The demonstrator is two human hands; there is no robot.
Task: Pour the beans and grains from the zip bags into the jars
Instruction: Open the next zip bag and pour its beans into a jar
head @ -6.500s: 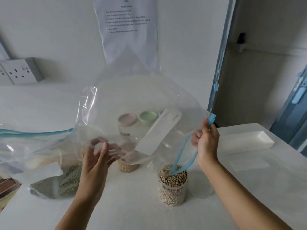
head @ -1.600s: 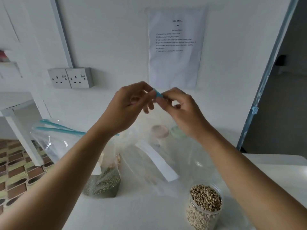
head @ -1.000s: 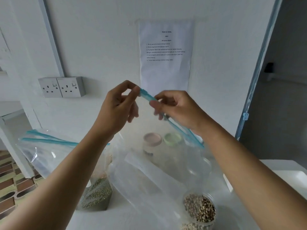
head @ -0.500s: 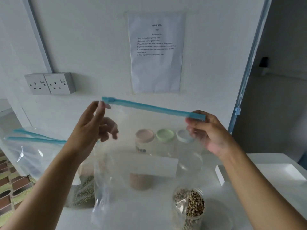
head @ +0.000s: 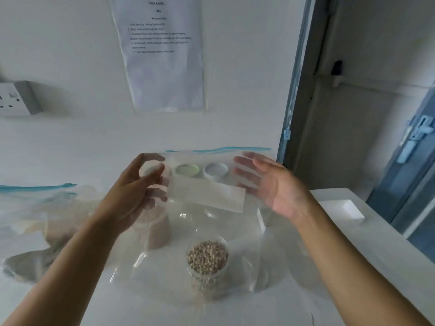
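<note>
Careful: with your left hand [head: 131, 194] and right hand [head: 277, 187] spread empty and apart, the loose zip bag [head: 211, 222] may snag and topple the lower-centre bean jar [head: 208, 262].

Back wall [head: 70, 55]: plain white, matt. A printed sheet [head: 162, 55] in a clear sleeve is fixed to it, upper centre; the text is too small to read. Socket [head: 16, 98]: white face in a grey box, on the wall at the left edge, partly cut off.

Right of the sheet stands a blue-grey door frame [head: 294, 90], upright. Beyond it is a dimmer space with a pale far wall [head: 364, 137] and a small dark fitting [head: 337, 67] above a pale rail. Far right: blue door [head: 400, 184] with a light-blue handle [head: 414, 142].

Table [head: 376, 236]: white top, right edge running back toward the door frame.

Light: soft and even, no hard shadows.
</note>
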